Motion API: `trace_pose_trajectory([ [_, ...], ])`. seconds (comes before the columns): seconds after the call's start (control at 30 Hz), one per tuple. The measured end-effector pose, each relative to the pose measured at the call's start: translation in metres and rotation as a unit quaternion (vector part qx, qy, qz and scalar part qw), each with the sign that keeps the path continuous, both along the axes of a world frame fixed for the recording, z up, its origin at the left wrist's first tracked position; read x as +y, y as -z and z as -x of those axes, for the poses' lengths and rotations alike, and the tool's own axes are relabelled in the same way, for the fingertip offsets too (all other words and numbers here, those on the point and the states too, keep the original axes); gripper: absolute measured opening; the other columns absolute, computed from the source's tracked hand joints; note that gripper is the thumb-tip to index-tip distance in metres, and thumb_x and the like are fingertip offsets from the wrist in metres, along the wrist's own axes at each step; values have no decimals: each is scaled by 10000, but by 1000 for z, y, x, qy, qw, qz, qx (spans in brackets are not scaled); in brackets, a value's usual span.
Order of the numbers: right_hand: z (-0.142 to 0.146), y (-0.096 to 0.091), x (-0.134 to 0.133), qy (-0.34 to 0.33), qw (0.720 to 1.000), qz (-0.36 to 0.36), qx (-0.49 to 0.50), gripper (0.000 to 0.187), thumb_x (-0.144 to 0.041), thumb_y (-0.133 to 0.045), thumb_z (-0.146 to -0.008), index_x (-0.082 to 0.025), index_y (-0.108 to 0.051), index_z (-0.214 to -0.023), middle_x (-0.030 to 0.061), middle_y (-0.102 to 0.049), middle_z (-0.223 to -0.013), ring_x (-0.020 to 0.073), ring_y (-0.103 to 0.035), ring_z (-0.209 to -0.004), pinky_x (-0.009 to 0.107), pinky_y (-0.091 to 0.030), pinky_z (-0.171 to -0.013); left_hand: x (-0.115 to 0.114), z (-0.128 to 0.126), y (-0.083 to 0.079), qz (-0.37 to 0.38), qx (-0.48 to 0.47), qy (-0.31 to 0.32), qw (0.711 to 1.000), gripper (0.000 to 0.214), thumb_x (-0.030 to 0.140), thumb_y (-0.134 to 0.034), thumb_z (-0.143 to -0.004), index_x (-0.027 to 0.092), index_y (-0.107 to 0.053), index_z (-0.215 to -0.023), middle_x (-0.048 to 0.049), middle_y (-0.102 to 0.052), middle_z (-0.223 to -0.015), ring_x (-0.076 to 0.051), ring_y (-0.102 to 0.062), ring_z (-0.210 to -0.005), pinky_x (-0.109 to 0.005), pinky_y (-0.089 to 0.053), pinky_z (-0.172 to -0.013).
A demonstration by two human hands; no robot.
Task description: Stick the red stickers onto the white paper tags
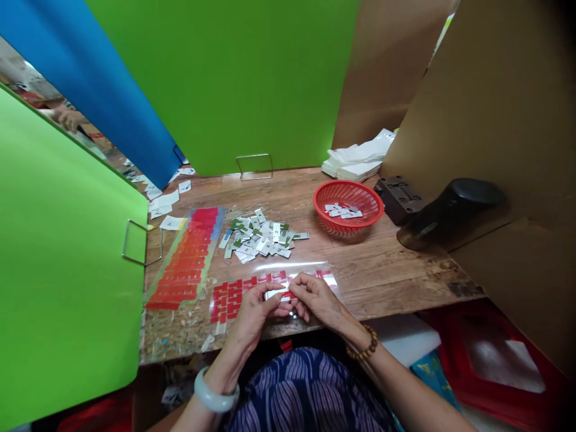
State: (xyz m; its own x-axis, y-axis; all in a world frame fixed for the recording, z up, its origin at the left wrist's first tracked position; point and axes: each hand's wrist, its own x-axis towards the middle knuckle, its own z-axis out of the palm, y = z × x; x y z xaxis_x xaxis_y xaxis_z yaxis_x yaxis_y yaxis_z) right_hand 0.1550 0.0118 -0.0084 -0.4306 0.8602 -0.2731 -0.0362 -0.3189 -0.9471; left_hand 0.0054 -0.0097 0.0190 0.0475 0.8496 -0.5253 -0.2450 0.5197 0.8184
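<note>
Close to the table's front edge, my left hand [254, 309] pinches a small flat white-silver plate [273, 294] between thumb and fingers. My right hand [320, 298] meets it from the right, its thumb and forefinger closed on a small red piece of film [288, 294] at the plate's end. Whether the film is stuck to the plate is hidden by the fingers. Under both hands lies a clear sheet with rows of red T-shaped stickers [234, 294]. Just beyond it is a loose pile of similar plates [263, 240], some with green parts.
A red plastic basket [348, 188] holds several plates. Left of the pile lies a strip of red-orange stickers [189, 255]. White papers [360, 157], a dark metal block [398, 201] and a black cylindrical object [443, 213] stand at the right. Green panels [225, 84] enclose the table.
</note>
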Motion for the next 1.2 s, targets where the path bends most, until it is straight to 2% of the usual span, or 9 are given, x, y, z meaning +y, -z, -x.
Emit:
trace_pose_trajectory([
  [0.23, -16, 2, 10, -30, 997, 54, 52, 280, -327, -688, -653, -156, -487, -747, -57, -562, -470, 58, -460, -338, 153, -351, -344, 3, -4, 6, -10, -8, 9, 1000, 425, 279, -717, -656, 79, -557, -996, -85, -693, -655, -150, -667, -592, -220, -529, -591],
  [0.33, -33, -8, 28, 74, 989, 48, 117, 253, -289, -704, -657, -166, -508, -761, -48, -573, -552, 52, -482, -398, 159, -390, -387, 5, -1, 14, -27, -28, -28, 999, 448, 303, -708, -672, 108, -526, -1032, -94, -694, -789, -152, -671, -666, -247, -534, -643],
  [0.47, -43, -21, 59, 222, 955, -25, 196, 199, -358, -612, -762, -206, -535, -863, -6, -613, -794, 69, -556, -597, 187, -464, -554, 5, 1, 28, -8, -34, -51, 998, 426, 285, -735, -642, 118, -538, -980, -101, -681, -848, -143, -667, -698, -248, -524, -679],
  [0.53, -38, -20, 74, 208, 966, -65, 138, 229, -389, -568, -786, -208, -528, -920, 13, -612, -841, 92, -570, -625, 218, -468, -571, 5, 0, 34, 3, -36, -57, 998, 432, 281, -755, -614, 118, -547, -957, -103, -678, -856, -144, -665, -705, -250, -521, -687],
  [0.63, -21, -10, 96, 141, 968, -185, -89, 208, -341, -512, -810, -182, -517, -943, 20, -602, -792, 128, -569, -647, 254, -457, -594, 4, -1, 39, 3, -44, -59, 997, 423, 277, -753, -615, 119, -546, -948, -107, -676, -866, -146, -665, -710, -256, -519, -688],
  [0.7, -12, -5, 109, 78, 907, -306, -278, 180, -252, -434, -840, -158, -542, -949, 51, -601, -872, 149, -556, -787, 275, -437, -709, 4, -1, 41, 0, -47, -60, 997, 403, 273, -743, -630, 119, -539, -941, -108, -677, -858, -150, -667, -705, -262, -520, -687],
  [0.77, -6, -2, 119, 20, 840, -370, -396, 203, -176, -423, -824, -143, -570, -961, 84, -584, -976, 171, -508, -924, 289, -384, -810, 4, 0, 42, 1, -46, -61, 997, 387, 269, -736, -641, 119, -532, -933, -109, -677, -855, -153, -668, -707, -263, -520, -688],
  [0.97, -9, 7, 126, -9, 795, -331, -509, 226, -148, -484, -766, -109, -597, -958, 169, -558, -1044, 254, -470, -962, 332, -325, -787, 4, 2, 45, 2, -47, -57, 997, 372, 269, -720, -663, 114, -532, -943, -121, -672, -890, -164, -669, -741, -270, -521, -701],
  [1.2, -20, 11, 125, -49, 779, -302, -548, 163, -181, -494, -759, -127, -598, -873, 104, -629, -823, 196, -546, -786, 252, -326, -651, 4, 1, 42, 8, -47, -60, 997, 364, 258, -733, -646, 115, -544, -923, -118, -679, -867, -156, -670, -714, -253, -525, -671],
])
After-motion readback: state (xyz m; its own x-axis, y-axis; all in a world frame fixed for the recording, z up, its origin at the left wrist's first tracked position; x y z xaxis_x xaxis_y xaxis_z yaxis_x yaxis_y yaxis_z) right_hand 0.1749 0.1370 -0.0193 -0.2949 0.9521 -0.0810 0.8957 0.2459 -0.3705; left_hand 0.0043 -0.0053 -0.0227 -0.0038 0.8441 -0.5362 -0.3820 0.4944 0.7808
